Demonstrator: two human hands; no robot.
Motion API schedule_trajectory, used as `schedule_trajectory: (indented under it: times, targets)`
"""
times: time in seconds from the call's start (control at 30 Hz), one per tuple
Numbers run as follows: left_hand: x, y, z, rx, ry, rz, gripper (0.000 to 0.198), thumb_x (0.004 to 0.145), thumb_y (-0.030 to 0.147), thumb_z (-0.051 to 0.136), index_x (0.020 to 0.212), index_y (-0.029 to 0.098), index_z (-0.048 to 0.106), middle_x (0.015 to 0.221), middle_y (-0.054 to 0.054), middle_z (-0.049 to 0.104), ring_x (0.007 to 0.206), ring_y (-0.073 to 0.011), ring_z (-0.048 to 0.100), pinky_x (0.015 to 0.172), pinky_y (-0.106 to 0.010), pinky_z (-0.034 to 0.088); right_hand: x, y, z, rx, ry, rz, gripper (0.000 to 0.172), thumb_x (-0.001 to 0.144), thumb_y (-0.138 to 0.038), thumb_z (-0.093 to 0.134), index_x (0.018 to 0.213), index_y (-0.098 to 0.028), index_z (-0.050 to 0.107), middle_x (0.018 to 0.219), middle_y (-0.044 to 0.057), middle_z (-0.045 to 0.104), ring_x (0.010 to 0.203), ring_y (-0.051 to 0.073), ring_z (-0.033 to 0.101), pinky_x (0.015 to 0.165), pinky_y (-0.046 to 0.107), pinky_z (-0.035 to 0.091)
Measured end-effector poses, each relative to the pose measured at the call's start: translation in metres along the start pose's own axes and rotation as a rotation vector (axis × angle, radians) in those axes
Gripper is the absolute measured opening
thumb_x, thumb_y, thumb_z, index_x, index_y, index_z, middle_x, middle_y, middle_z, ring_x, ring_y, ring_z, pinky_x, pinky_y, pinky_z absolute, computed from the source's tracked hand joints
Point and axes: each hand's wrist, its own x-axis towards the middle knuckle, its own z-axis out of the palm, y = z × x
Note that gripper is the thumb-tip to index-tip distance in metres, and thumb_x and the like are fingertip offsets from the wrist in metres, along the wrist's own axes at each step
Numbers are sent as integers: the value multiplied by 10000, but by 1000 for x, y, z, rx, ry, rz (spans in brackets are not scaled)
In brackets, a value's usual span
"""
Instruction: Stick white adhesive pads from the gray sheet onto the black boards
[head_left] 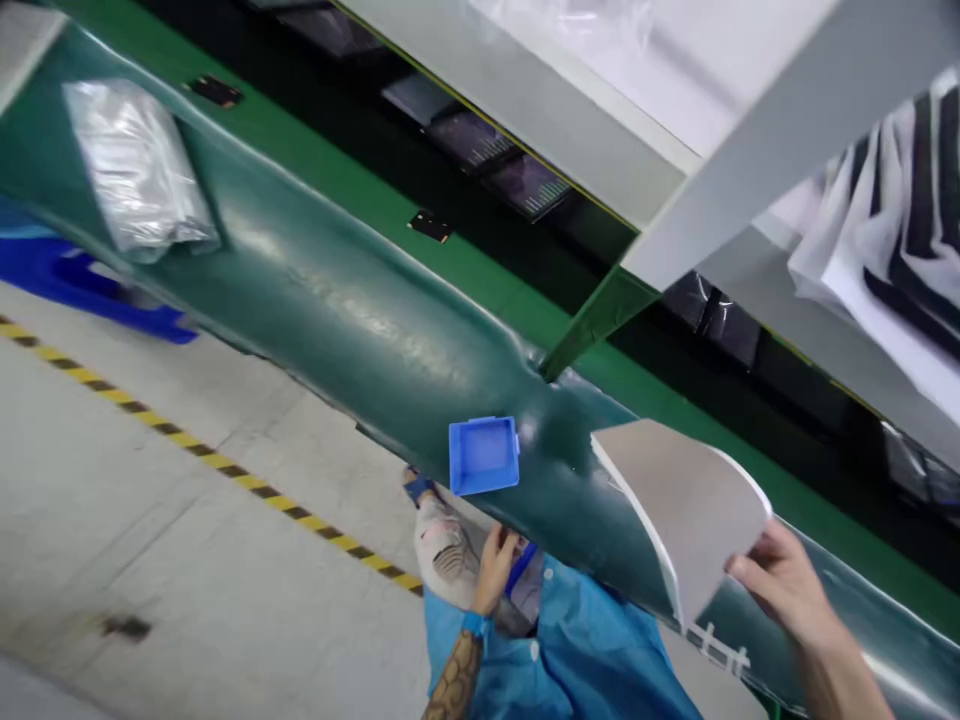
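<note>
My right hand [776, 580] grips the right edge of a thin stack of sheets [679, 500], greyish-beige on top with white edges, thumb uppermost. The stack bows upward over the green-covered bench [360, 310]. Down by my lap, just off the bench's near edge, my left hand [495, 568] has its fingers curled closed, close to a blue edge; what they hold, if anything, is hidden. A small blue plastic tray [484, 456] sits on the bench between the two hands, nearer the left.
A clear plastic bag [142, 165] lies on the bench's far left end. Beyond the bench runs a green conveyor strip with small dark pieces [431, 226]. A slanted post [600, 318] and an overhead shelf [555, 110] stand over it. A blue chair [90, 285] is at left.
</note>
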Motion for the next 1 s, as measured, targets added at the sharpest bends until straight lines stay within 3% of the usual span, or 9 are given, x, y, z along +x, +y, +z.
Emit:
schedule_trajectory:
  times: [0.13, 0.23, 0.33, 0.43, 0.57, 0.67, 0.8, 0.9, 1.0]
  targets:
    - [-7, -7, -16, -73, 167, 99, 650, 746, 848, 680, 949, 233, 620, 820, -77, 688, 673, -251, 651, 558, -359, 533, 51, 93, 84, 217, 13, 36, 546, 888, -560, 857, 1316, -285, 659, 1090, 96, 801, 952, 307, 791, 900, 457, 662]
    - [-5, -16, -23, -111, 273, 239, 605, 836, 832, 666, 922, 236, 606, 741, -30, 611, 628, -194, 572, 585, -327, 525, 84, 153, 139, 121, -74, 69, 511, 942, -613, 770, 1282, -287, 571, 1043, 73, 779, 879, 313, 785, 762, 461, 682]
    - [2, -24, -18, -90, 329, 441, 451, 966, 650, 682, 1052, 208, 644, 833, -38, 648, 681, -174, 598, 630, -291, 551, 99, 197, 156, -56, -170, 49, 547, 981, -616, 707, 1342, -282, 466, 1093, 79, 731, 762, 286, 757, 525, 402, 639]
    - [8, -24, -8, 64, 288, 570, 474, 995, 594, 669, 1258, 200, 654, 1181, -131, 707, 794, -197, 684, 662, -312, 613, 96, 221, 152, -21, -270, -22, 539, 1026, -569, 668, 1401, -276, 415, 1227, 101, 699, 906, 270, 770, 676, 413, 681]
    - [10, -11, 9, 314, 298, 603, 604, 1033, 596, 609, 1507, 227, 550, 1171, -134, 718, 956, -266, 726, 673, -333, 623, 82, 243, 143, 115, -236, -219, 527, 1021, -545, 689, 1415, -264, 481, 1403, 97, 652, 1338, 287, 639, 1161, 486, 542]
    - [14, 0, 24, 381, 220, 686, 600, 1056, 588, 566, 1522, 214, 508, 1395, -178, 676, 1213, -312, 695, 814, -385, 642, 84, 252, 139, 224, -282, -109, 607, 994, -599, 692, 1439, -279, 432, 1333, 102, 677, 1181, 297, 726, 975, 504, 654]
    - [37, 15, 32, 469, 236, 799, 662, 1024, 583, 586, 1538, 180, 472, 1459, -205, 651, 1104, -298, 728, 961, -489, 623, 111, 236, 147, 95, -459, 7, 600, 1054, -625, 554, 1460, -250, 321, 932, 43, 739, 663, 249, 768, 586, 433, 680]
    - [47, 24, 27, 588, 441, 878, 675, 1025, 547, 560, 1550, 134, 464, 1499, -245, 610, 1218, -360, 681, 1103, -606, 536, 131, 207, 160, -259, -358, -172, 491, 1087, -647, 467, 1224, -179, 518, 681, -13, 686, 544, 207, 720, 574, 356, 642]
    - [32, 24, 26, 713, 615, 988, 608, 1025, 492, 578, 1502, 119, 526, 1537, -255, 566, 1427, -422, 534, 1222, -679, 397, 138, 184, 159, -377, -190, -329, 525, 1052, -678, 542, 906, -177, 593, 662, -9, 668, 648, 188, 733, 730, 346, 619]
